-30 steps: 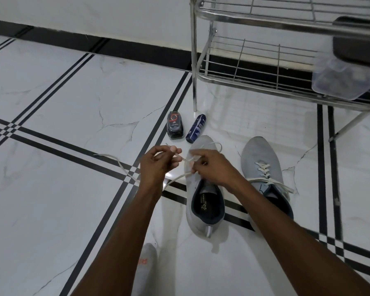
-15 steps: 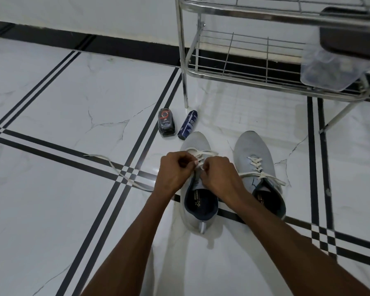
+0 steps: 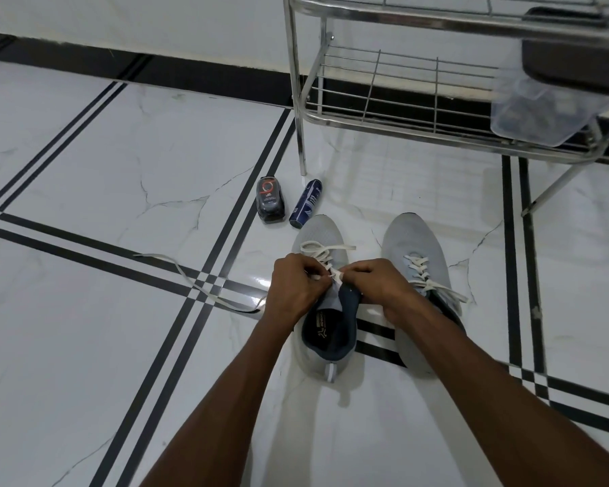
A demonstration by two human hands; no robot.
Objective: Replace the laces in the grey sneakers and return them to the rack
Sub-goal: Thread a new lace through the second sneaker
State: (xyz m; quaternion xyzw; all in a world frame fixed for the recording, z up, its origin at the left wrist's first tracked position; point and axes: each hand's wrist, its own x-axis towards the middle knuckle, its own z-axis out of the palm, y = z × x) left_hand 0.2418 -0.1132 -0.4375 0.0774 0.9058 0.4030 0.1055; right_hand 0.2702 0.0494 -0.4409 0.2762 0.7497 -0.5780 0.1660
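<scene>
Both hands, left hand (image 3: 297, 290) and right hand (image 3: 378, 286), apart a second ago, now pinch the white lace (image 3: 326, 254) together over the left grey sneaker (image 3: 326, 332), apparently knotting it; the laced right sneaker (image 3: 417, 247) waits at three o'clock, the steel rack (image 3: 436, 131) at twelve.

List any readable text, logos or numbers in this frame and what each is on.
Nothing reads with certainty.
Blue spray can: white lettering, too blurred.
Dark shoe-polish bottle: red ring logo, small print unreadable.
Insole of the left sneaker: pale logo and a line of text, too small.
</scene>
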